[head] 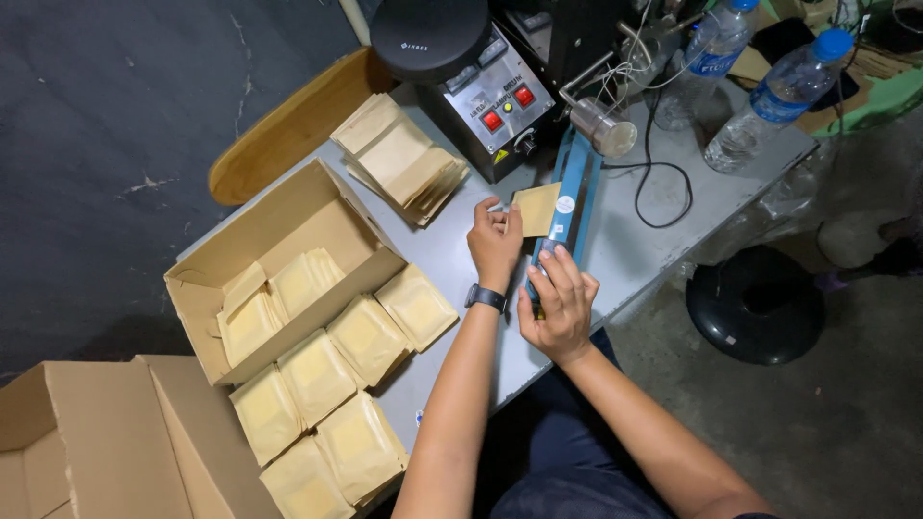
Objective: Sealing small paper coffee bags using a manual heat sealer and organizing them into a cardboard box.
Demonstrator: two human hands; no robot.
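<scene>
Two hands: left hand (pixel 495 240) fingers pinching flat kraft pouch (pixel 536 209), right hand (pixel 561 303) fingers closed over blue sealer bar (pixel 571 207).

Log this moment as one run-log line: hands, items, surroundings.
left hand: holds brown pouch in blue sealer | right hand: presses sealer arm | beside: filled pouches, cardboard box, empty pouch stack

The blue sealer (pixel 567 207) covers one edge of the brown pouch (pixel 536 209), and the right hand (pixel 558 306) hides the sealer's near end. The large carton (pixel 106 442) at lower left is cut off by the frame, as are the lowest filled pouches (pixel 308 485). Labels on the grey control box (pixel 495 101) are too small to tell.
</scene>
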